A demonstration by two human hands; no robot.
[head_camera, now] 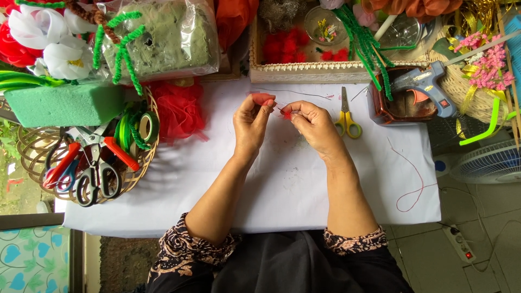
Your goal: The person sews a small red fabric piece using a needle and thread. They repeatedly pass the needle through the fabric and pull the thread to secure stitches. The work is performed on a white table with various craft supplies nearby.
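Two bare hands meet over the middle of the white paper-covered table (304, 184), fingertips almost touching. The left hand (251, 123) pinches a small red fabric petal (263, 98) between thumb and forefinger, holding it up just above the knuckles. The right hand (313, 123) has its fingers closed around a smaller red scrap (286, 113), with what looks like a fine wire between the two hands, though it is too thin to tell for sure. Just beyond the right hand lie yellow-handled scissors (346, 116), blades pointing away from the person. Further right, a blue hot-glue gun (424, 84) rests across a brown rectangular tray (380, 111). A loose length of thin red wire (415, 182) curls on the paper near the table's right edge. To the left sits a round wicker basket (142, 165) holding scissors, pliers and rolls of green tape, with a green foam block (65, 104) resting above it. Beside the basket lies a bunch of red netting (179, 108).
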